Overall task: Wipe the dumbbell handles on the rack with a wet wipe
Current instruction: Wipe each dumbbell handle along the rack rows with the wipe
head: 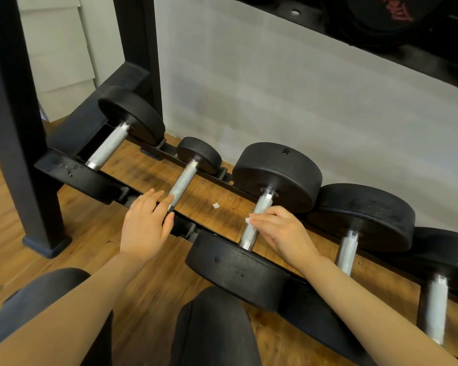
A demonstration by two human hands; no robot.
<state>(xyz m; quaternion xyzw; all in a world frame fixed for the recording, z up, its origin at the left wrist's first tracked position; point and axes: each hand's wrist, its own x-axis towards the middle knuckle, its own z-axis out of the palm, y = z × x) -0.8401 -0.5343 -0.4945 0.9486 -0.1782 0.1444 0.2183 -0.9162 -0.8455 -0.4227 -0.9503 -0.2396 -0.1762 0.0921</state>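
Several black dumbbells with knurled silver handles lie across the low black rack (72, 175). My right hand (283, 233) is curled round the third dumbbell's handle (259, 207). It holds a white wet wipe (248, 220) against the metal; only a small corner of the wipe shows at my fingertips. My left hand (146, 223) rests with straight fingers on the near weight of the second dumbbell, whose handle (181, 184) runs up from my fingertips. That near weight is hidden under my palm.
A dumbbell handle (109, 145) lies at the far left and two more handles (348, 250) (434, 307) at the right. A black rack post (16, 122) stands at left. A white scrap (216, 205) lies on the wooden floor under the rack. My dark-clad knees fill the bottom.
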